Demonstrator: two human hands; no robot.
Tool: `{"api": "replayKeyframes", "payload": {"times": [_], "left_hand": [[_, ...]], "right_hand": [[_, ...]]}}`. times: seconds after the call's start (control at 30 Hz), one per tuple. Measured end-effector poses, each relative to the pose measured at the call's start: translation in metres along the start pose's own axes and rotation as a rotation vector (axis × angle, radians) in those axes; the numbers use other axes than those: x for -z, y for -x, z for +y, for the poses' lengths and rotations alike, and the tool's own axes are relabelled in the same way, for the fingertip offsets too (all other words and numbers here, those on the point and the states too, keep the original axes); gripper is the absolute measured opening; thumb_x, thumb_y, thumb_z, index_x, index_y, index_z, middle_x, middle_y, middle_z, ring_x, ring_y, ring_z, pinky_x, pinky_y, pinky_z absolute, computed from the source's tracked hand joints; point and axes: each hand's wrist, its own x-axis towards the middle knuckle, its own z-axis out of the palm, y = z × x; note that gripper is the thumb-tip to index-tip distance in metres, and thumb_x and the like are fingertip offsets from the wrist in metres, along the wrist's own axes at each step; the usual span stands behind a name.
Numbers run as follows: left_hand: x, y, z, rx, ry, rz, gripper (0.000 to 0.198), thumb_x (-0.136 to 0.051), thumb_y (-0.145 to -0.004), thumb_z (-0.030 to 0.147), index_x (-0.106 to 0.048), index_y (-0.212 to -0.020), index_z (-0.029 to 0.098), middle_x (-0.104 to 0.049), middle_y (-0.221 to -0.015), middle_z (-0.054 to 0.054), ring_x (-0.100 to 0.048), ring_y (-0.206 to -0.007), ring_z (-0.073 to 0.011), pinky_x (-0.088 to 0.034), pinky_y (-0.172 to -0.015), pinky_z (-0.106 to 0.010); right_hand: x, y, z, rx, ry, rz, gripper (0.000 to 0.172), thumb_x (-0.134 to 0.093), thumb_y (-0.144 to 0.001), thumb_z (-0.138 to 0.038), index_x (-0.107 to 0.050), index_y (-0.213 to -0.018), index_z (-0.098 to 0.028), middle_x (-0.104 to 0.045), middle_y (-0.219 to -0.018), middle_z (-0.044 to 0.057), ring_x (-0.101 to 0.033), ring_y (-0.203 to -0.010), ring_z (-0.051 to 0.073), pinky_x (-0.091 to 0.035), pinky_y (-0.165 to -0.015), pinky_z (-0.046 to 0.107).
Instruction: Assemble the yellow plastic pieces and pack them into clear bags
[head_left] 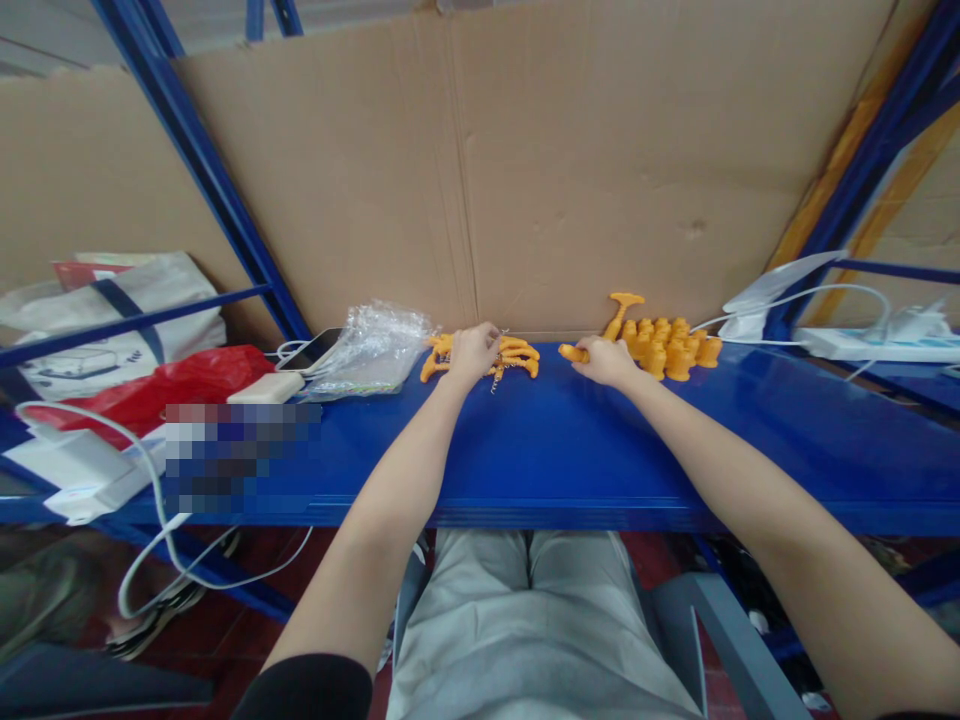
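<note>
Cardboard (pixel 570 150) stands behind the blue shelf (pixel 540 460). On it, the left hand (pixel 474 352) bends its fingers over orange-handled corkscrews (pixel 525 352), though whether they grip one I cannot tell; the right hand (pixel 606 362) holds an orange piece (pixel 573 354) between narrowed fingers, near clustered orange parts (pixel 666 345).

You can't read any text here for certain. Well to the left of your left hand (pixel 474 352), the canvas bag (pixel 178 285) carries a printed box drawing (pixel 86 365) with small dark marks beside it, too blurred to make out. Beyond your right hand (pixel 606 362), any markings on the white power strip (pixel 862 343) are likewise illegible.
</note>
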Motion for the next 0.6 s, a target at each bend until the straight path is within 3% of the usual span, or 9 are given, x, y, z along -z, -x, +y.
{"api": "replayKeyframes", "payload": {"times": [0.2,0.33,0.43,0.6], "left_hand": [[-0.015,0.001,0.003,-0.131,0.088,-0.119,0.034,-0.053,-0.086,0.011,-0.072,-0.113,0.018,-0.076,-0.102,-0.007,-0.069,-0.094,-0.0190,-0.051,-0.087,-0.028],[-0.010,0.000,-0.002,-0.144,0.030,-0.109,0.042,-0.051,-0.083,0.009,-0.068,-0.120,0.018,-0.073,-0.109,-0.007,-0.066,-0.100,-0.0193,-0.049,-0.093,-0.029],[-0.001,0.002,-0.005,-0.149,-0.098,-0.101,0.042,-0.053,-0.082,0.013,-0.068,-0.121,0.019,-0.067,-0.121,-0.009,-0.059,-0.115,-0.0250,-0.045,-0.101,-0.035],[0.006,0.007,-0.005,-0.095,-0.261,-0.195,0.042,-0.057,-0.084,0.024,-0.067,-0.125,0.023,-0.060,-0.129,-0.013,-0.051,-0.124,-0.0345,-0.040,-0.106,-0.048]], "right_hand": [[0.002,0.002,-0.002,0.010,0.014,-0.026,0.032,-0.053,-0.089,-0.032,-0.067,-0.115,-0.020,-0.069,-0.123,0.012,-0.062,-0.115,0.030,-0.042,-0.089,0.040],[0.000,0.001,-0.002,0.021,0.014,-0.017,0.032,-0.053,-0.089,-0.033,-0.067,-0.115,-0.020,-0.070,-0.121,0.012,-0.063,-0.113,0.030,-0.042,-0.088,0.040],[-0.002,0.000,-0.001,0.046,0.014,-0.004,0.033,-0.054,-0.088,-0.033,-0.066,-0.116,-0.021,-0.070,-0.121,0.011,-0.063,-0.112,0.030,-0.042,-0.089,0.040],[-0.003,-0.001,-0.003,0.070,0.005,-0.008,0.034,-0.055,-0.088,-0.031,-0.065,-0.118,-0.020,-0.069,-0.124,0.011,-0.063,-0.113,0.031,-0.042,-0.091,0.041]]}}
